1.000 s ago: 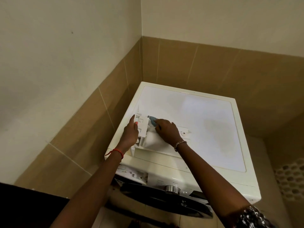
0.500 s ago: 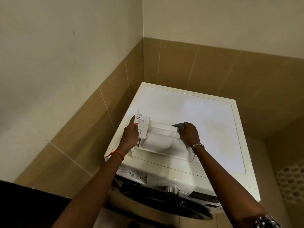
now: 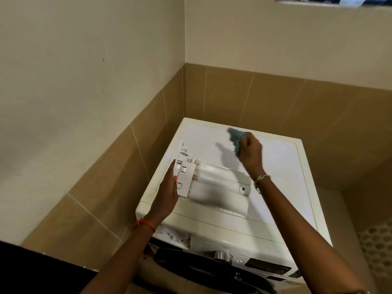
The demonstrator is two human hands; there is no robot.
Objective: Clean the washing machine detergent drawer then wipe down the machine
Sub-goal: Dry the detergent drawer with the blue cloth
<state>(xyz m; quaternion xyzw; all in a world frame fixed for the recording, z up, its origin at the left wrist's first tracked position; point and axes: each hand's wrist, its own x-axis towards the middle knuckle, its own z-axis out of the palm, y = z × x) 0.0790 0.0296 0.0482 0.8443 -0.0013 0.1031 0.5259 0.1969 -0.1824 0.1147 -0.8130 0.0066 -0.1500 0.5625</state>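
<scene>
Drawer out on the washer top, one hand steadying it, the other lifted with a cloth.

The right hand's fingers [image 3: 247, 143] were curled tight around a bunched blue cloth [image 3: 236, 139], held raised above the back of the machine's lid. The left hand [image 3: 167, 194] lay flat, its fingers straight and together against the left end of the detergent drawer [image 3: 212, 183]. That white drawer rested crosswise on the front-left part of the washing machine [image 3: 275, 166] top. The machine stood in a corner of tan-tiled wall [image 3: 275, 96], its control dial [image 3: 220, 256] on the front panel below.
</scene>
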